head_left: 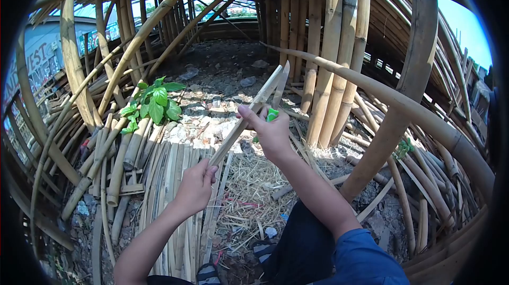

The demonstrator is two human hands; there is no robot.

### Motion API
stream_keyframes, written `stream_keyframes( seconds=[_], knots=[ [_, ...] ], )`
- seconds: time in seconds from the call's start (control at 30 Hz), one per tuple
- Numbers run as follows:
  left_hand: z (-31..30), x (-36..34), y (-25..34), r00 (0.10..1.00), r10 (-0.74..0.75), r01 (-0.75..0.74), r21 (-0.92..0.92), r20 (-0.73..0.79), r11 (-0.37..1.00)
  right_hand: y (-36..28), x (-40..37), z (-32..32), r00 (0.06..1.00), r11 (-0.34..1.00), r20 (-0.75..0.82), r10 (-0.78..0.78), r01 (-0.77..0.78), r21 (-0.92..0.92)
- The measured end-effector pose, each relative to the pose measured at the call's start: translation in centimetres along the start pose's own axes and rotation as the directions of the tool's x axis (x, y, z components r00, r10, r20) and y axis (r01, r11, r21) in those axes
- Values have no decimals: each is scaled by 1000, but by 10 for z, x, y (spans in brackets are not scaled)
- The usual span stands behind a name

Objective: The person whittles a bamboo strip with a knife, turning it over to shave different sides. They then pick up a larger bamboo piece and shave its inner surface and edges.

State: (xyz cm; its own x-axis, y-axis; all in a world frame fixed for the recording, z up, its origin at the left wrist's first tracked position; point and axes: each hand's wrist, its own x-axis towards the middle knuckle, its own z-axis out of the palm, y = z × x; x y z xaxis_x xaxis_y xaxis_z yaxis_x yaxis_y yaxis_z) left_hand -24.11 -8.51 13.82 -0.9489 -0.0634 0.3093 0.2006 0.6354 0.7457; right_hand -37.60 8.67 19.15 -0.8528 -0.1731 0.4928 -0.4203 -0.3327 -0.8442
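Observation:
My left hand [193, 188] is closed around the lower end of a split bamboo strip [232, 139], which slants up and away to the right. Higher up, my right hand [271, 132] grips a knife [281, 84] with a bright green handle. Its blade points upward, right beside the top of the strip. The right thumb lies along the strip's side, and the fingers hide most of the knife handle.
Split bamboo strips [177, 179] lie in a pile at the lower left. Shavings [246, 195] cover the ground between my feet and the rubble. A leafy plant [156, 102] grows at left. Bamboo posts [331, 67] and a long leaning pole [382, 91] stand close at right.

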Motion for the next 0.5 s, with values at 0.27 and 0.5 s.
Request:
stream_keyframes(
  seconds=[0.27, 0.5],
  knots=[
    [-30, 5, 22, 961, 173, -106, 291, -217, 951, 39, -1, -24, 979, 994, -181, 94, -104, -46],
    [-41, 5, 37, 969, 84, 2, 351, -231, 936, 52, 10, -18, 954, 979, -248, 167, -131, 155]
  ],
)
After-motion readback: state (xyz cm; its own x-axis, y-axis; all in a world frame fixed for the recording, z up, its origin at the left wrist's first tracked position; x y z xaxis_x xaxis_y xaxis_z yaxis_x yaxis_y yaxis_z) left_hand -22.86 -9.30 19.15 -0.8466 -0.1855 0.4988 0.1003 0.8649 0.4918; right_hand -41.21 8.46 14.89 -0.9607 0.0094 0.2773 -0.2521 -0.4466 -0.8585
